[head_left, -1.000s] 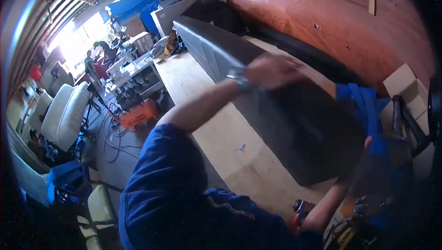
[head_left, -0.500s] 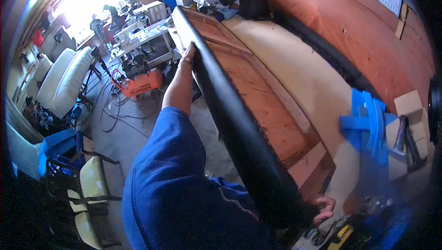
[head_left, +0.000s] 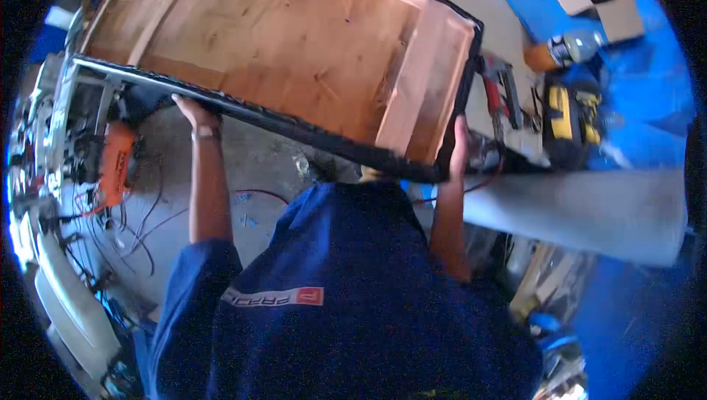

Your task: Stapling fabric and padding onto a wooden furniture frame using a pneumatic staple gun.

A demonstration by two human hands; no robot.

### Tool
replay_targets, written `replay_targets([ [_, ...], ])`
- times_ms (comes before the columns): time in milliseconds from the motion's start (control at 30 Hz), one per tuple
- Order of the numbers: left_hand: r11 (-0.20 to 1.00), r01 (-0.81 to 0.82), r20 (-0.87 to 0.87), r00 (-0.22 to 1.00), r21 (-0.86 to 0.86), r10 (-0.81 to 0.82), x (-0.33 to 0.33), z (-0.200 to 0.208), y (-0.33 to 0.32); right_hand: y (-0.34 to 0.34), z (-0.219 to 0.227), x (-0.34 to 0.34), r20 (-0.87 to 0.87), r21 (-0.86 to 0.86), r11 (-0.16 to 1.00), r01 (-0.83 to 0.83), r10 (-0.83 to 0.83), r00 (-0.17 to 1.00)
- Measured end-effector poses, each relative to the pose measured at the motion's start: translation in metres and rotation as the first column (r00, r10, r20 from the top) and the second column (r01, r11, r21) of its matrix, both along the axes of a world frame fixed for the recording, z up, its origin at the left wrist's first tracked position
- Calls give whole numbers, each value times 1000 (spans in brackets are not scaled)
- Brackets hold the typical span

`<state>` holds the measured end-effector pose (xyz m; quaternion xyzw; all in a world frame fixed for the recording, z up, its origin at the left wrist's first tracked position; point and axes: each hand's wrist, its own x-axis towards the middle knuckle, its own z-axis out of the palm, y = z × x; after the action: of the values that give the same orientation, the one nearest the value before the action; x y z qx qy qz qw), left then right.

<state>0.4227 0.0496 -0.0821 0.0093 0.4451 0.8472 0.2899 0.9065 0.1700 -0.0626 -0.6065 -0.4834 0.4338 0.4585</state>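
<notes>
A worker in a blue shirt holds a large wooden panel (head_left: 294,47) up over the edge of a workbench (head_left: 589,209), its plywood underside and lighter timber battens facing the camera. Dark covering wraps the rim along the near and right edges. The left hand (head_left: 193,111), a band at its wrist, grips the near edge from below, fingers curled out of sight behind the black trim. The right hand (head_left: 459,142) clasps the near right corner, fingers closed around the rim, though blur softens the detail. A yellow power tool (head_left: 571,124) and a red-handled tool (head_left: 495,94) lie on the bench just beside that corner.
</notes>
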Motion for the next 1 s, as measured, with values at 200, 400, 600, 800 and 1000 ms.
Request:
replay_targets([
  [200, 574, 818, 45, 575, -29, -817, 185, 12, -75, 14, 12, 19, -253, 45, 946, -322, 322, 912],
  [400, 441, 607, -539, 25, -661, -842, 241, 121, -20, 9, 34, 10, -321, -90, 974, -206, 167, 932],
  [600, 700, 160, -697, -386, -696, -604, 219, 62, 110, 20, 15, 7, -267, 18, 953, -301, 295, 917],
  [800, 507, 296, -586, -356, -810, -728, 238, 48, 119, 21, 34, 11, -318, -26, 938, -346, 320, 893],
  [1000, 532, 233, -579, -243, -814, -779, 231, 74, 134, 53, 33, 3, -238, -51, 917, -395, 373, 897],
])
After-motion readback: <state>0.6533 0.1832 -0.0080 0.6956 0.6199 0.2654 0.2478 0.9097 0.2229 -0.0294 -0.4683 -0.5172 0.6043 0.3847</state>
